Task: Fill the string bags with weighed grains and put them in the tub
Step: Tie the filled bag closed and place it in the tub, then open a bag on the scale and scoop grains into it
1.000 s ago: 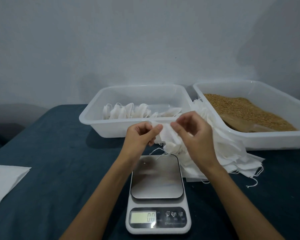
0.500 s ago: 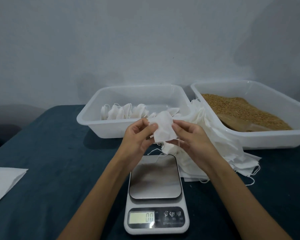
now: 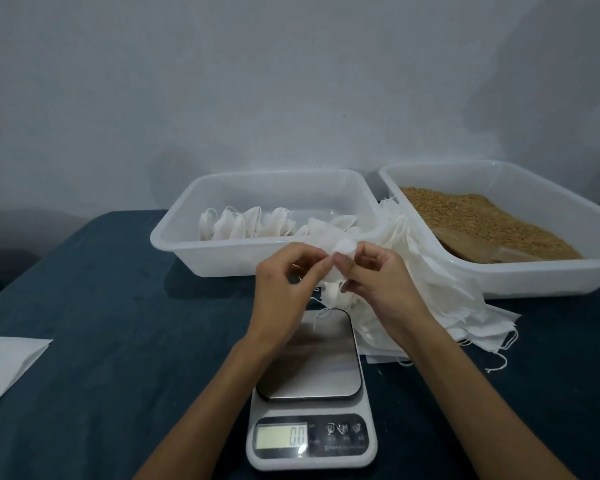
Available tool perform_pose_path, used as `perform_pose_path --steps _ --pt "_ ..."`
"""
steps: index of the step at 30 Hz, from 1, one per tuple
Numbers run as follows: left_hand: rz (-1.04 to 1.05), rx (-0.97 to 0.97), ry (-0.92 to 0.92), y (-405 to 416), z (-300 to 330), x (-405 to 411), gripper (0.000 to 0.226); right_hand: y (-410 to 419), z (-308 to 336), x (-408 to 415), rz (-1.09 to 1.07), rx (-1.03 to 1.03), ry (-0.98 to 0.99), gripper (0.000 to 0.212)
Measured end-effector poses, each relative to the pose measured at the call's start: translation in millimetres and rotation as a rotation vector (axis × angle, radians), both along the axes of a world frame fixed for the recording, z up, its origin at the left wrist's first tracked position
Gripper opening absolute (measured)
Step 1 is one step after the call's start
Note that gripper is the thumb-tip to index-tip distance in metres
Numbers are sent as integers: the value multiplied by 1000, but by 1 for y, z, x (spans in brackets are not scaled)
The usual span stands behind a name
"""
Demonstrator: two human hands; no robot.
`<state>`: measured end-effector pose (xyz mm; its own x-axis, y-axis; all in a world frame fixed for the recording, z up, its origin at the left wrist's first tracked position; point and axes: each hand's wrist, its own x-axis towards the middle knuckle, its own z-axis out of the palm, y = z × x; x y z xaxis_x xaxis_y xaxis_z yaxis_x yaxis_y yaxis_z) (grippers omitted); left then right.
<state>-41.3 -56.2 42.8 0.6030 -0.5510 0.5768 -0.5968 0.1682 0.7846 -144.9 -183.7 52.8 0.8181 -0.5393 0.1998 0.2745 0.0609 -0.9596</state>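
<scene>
Above the far end of the kitchen scale [image 3: 310, 403], my left hand [image 3: 286, 289] and my right hand [image 3: 378, 285] both pinch one small white string bag [image 3: 340, 249] at its mouth. The scale's steel plate is bare and its display reads 0.0. A pile of empty white string bags [image 3: 437, 296] lies on the dark cloth to the right of the scale. The left white tub [image 3: 187, 233] holds a row of filled bags [image 3: 243, 226]. The right white tub [image 3: 520, 275] holds brown grains [image 3: 471, 216] with a scoop [image 3: 471, 244] half buried in them.
A white sheet of paper [image 3: 4, 365] lies at the table's left edge. A grey wall stands close behind both tubs. Loose strings from the bag pile trail towards the right front of the table.
My hands have turned the bag and drawn closer together, so both now pinch its mouth. The view has shifted slightly; the scale and tubs stay where they were.
</scene>
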Motion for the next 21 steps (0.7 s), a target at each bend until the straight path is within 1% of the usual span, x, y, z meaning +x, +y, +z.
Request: perform_pose_path --steps 2,5,8,9,11,13,15,17,19,21 --pt "27 -14 6 0 0 0 1 0 0 0 34 9 -21 12" --pt "47 -54 90 1 1 3 3 0 -3 2 28 21 -46 14" --pt "33 -33 170 1 3 3 7 2 -4 4 -99 -5 -49 11" --pt "21 -29 216 1 5 2 9 3 -4 3 -170 -57 -59 10" --pt "-5 -20 312 1 8 2 13 3 -2 1 -286 -259 -90 12" --pt "-41 -12 383 1 10 1 19 7 0 0 -332 -481 -91 19" --pt "-69 -18 398 1 9 0 23 11 -1 0 -356 -611 -68 23" --pt "-79 -33 372 2 9 -1 22 13 -3 0 -354 -614 -48 19" --pt "-75 -37 311 2 9 0 19 12 -3 0 -303 -513 -25 11" --pt "-49 -13 230 2 8 1 17 10 -2 0 -256 -446 -12 18"
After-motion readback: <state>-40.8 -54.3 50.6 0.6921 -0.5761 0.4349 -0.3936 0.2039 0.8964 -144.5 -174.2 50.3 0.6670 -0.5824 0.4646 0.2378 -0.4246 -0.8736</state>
